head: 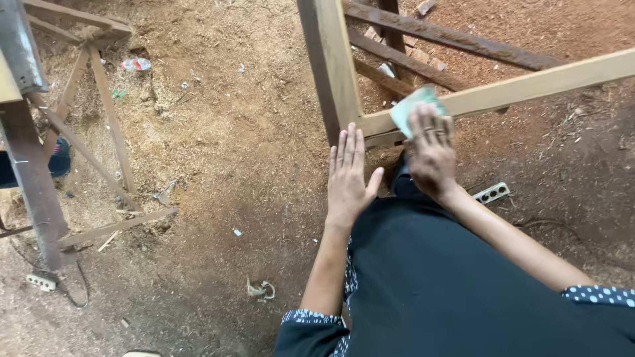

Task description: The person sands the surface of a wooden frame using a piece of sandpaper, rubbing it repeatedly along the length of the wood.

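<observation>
Right hand [431, 153] pressing green sandpaper [414, 106] on frame [529, 84], fingers flat; left hand [348, 177] open at nine o'clock; could slip, splintering fingertips.

The wooden frame [344, 86] runs out past the top and right edges, and its near corner is hidden under the right hand [431, 155], which also covers most of a pale green sheet [413, 106]. At the far left, a metal stand [30, 165] is cut off by the edge. Small litter [136, 64] on the sawdust floor [231, 132] is too small to identify.
</observation>
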